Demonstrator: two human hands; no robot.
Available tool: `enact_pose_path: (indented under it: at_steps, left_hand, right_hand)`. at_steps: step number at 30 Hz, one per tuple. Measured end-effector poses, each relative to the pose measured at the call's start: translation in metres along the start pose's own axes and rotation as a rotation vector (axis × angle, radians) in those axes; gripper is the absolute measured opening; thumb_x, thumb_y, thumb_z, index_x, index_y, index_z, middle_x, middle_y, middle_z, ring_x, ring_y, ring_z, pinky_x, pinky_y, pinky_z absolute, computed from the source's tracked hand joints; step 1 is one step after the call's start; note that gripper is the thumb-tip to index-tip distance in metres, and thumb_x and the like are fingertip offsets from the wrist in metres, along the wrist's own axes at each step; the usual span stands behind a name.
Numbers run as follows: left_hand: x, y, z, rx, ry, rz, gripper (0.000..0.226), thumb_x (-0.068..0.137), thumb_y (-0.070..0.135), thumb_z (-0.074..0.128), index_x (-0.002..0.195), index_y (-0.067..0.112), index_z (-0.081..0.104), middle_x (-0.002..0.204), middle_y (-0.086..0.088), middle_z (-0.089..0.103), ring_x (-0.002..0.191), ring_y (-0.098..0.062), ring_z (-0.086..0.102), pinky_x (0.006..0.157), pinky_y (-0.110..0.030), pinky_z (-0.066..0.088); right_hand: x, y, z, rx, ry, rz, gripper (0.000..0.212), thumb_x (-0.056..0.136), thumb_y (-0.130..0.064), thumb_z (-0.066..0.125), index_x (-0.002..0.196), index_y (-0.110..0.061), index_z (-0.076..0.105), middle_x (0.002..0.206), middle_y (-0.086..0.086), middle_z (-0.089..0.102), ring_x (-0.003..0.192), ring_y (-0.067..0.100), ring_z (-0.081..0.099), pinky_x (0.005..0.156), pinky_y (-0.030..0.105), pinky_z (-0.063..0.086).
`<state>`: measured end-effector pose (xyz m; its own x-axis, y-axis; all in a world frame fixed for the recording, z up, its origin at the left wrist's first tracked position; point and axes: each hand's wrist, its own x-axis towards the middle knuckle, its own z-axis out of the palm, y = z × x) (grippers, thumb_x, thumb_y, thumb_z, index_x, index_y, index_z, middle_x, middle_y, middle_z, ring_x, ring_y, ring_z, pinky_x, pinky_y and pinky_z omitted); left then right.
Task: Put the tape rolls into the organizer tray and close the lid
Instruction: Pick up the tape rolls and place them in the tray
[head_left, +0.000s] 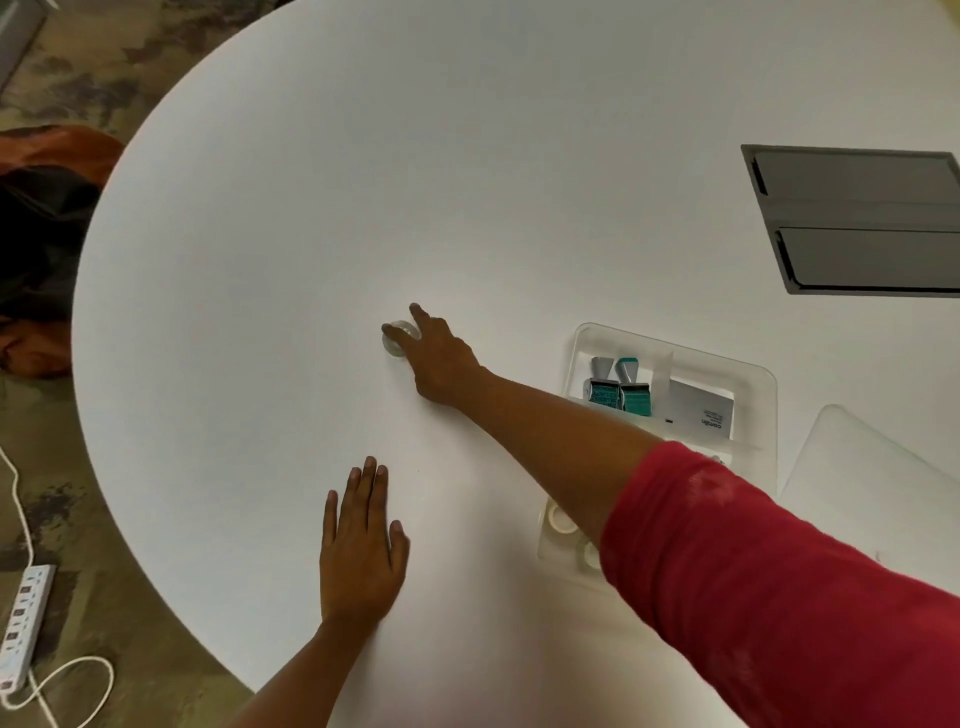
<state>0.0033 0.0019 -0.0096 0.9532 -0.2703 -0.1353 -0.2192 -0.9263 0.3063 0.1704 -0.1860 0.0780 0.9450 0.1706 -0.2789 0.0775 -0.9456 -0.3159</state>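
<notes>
Lying well out on the round white worktop (311, 208), a small clear roll of tape (397, 339) is being reached for by the right hand (441, 358), whose arm in a red sleeve (779, 571) is stretched across from the right. The roll sits under the fingertips (415, 310): one finger is seen beyond it, another is curled over its left edge, and the palm lies just behind it to the right. The grip is partly curled around the roll; whether it has truly closed on the roll cannot be told, since the roll appears to rest on the worktop.

The left hand (361, 551) is laid flat on the worktop nearer the body, fingers straight and together, nothing held; it is judged to be placed there for support during the long reach.

To the right of the reaching arm, the clear plastic organizer tray (758, 384) is set with its compartments upward. Two pale tape rolls (562, 521) are seen in its near compartment, partly hidden by the arm, so part of the job looks done. Teal and grey stamps (621, 387) and a white box (701, 410) fill the far compartments. The clear lid (857, 467) lies apart, just beside the tray on its right, kept off so that rolls can be dropped in. A dark grey panel (852, 218) is set into the worktop beyond.
</notes>
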Motion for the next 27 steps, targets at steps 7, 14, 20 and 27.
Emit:
enact_pose_path:
  at_steps: [7, 14, 20, 27]
  left_hand:
    - [0.001, -0.001, 0.002, -0.011, -0.013, -0.002, 0.066, 0.090, 0.030, 0.031, 0.152, 0.017, 0.013, 0.161, 0.000, 0.016, 0.150, -0.013, 0.008, 0.124, -0.036, 0.004]
    - [0.001, -0.002, 0.002, 0.002, -0.018, -0.005, 0.066, 0.090, 0.030, 0.031, 0.152, 0.018, 0.012, 0.161, 0.000, 0.015, 0.150, -0.012, 0.006, 0.124, -0.035, 0.002]
    - [0.000, -0.001, 0.000, -0.004, -0.006, -0.002, 0.066, 0.090, 0.030, 0.030, 0.152, 0.017, 0.014, 0.161, 0.000, 0.016, 0.149, -0.012, 0.007, 0.124, -0.034, 0.000]
    - [0.000, 0.002, -0.001, 0.011, 0.012, 0.011, 0.066, 0.089, 0.029, 0.031, 0.151, 0.014, 0.017, 0.160, -0.003, 0.021, 0.149, -0.015, 0.013, 0.123, -0.037, 0.005]
  right_hand:
    - [0.009, 0.009, 0.015, -0.104, -0.029, -0.126, 0.062, 0.095, -0.014, 0.047, 0.149, -0.026, 0.019, 0.161, 0.009, 0.007, 0.141, 0.029, 0.024, 0.106, 0.039, 0.038]
    - [-0.011, 0.009, 0.026, -0.042, 0.135, -0.056, 0.038, 0.089, -0.007, 0.055, 0.125, -0.019, 0.048, 0.131, 0.013, 0.042, 0.106, 0.030, 0.046, 0.071, 0.034, 0.050]
    - [-0.039, 0.019, 0.021, 0.195, 0.080, 0.007, 0.030, 0.083, 0.004, 0.047, 0.112, -0.005, 0.049, 0.107, 0.018, 0.051, 0.084, 0.034, 0.056, 0.063, 0.031, 0.039]
    - [-0.070, 0.017, 0.025, 0.177, 0.088, -0.040, 0.045, 0.092, -0.010, 0.053, 0.135, -0.011, 0.041, 0.132, 0.017, 0.043, 0.112, 0.033, 0.049, 0.082, 0.042, 0.051]
